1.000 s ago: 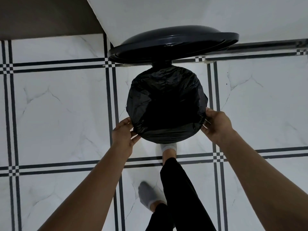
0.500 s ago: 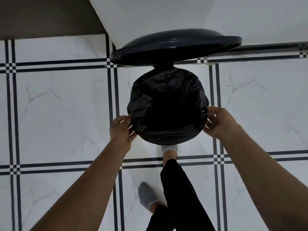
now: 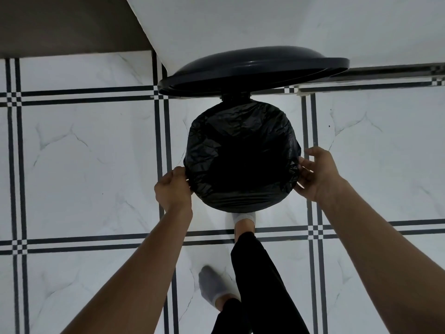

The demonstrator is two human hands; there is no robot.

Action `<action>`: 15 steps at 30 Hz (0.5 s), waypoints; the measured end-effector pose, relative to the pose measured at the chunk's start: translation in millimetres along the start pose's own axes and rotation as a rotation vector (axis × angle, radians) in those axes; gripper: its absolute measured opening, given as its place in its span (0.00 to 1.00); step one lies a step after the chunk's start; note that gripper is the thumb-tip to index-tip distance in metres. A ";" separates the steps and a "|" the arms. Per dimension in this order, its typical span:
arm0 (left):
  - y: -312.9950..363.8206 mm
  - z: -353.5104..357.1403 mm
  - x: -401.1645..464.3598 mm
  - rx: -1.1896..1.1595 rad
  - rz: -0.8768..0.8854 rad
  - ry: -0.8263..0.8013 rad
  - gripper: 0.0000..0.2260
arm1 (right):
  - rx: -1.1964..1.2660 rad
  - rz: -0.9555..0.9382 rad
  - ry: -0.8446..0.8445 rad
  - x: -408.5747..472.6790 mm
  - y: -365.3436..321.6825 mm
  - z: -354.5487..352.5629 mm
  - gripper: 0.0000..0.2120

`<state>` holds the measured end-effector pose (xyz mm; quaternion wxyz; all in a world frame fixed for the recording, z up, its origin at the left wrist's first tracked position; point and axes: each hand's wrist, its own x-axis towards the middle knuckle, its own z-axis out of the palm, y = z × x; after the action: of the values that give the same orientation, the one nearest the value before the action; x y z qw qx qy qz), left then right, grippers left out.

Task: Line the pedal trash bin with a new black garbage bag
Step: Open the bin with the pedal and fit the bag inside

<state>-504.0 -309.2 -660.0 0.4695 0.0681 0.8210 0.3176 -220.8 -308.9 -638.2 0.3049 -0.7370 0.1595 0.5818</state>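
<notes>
A round pedal bin stands on the tiled floor, its dark lid (image 3: 252, 68) raised toward the wall. A black garbage bag (image 3: 240, 155) covers the bin's mouth and is folded down over its rim, so the bin's body is hidden. My left hand (image 3: 173, 189) pinches the bag's edge at the rim's left side. My right hand (image 3: 315, 174) pinches the bag's edge at the right side, fingers curled against the plastic. My foot in a white sock (image 3: 244, 219) sits at the bin's near base, where the pedal is hidden.
The floor is white marble tile (image 3: 84, 165) with dark grid lines. A white wall (image 3: 265, 20) rises behind the lid, a brown surface (image 3: 67, 22) at top left. My other foot in a grey sock (image 3: 214, 288) stands behind.
Both hands have slid up along the rim from the near side to the bin's left and right sides, still on the bag's edge. The lid stays raised.
</notes>
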 end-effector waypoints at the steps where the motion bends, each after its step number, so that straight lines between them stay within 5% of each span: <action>1: 0.4 0.9 -0.9 -0.030 -0.034 -0.002 0.06 | -0.012 0.012 0.004 -0.6 -2.1 0.3 0.13; 15: 8.7 -0.8 3.7 -0.337 -0.541 -0.319 0.20 | -0.065 0.157 0.007 -2.9 -9.7 5.5 0.26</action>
<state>-508.4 -301.2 -657.2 0.6635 -0.1815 0.6618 0.2982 -220.0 -298.3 -633.6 0.2337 -0.7337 0.1989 0.6062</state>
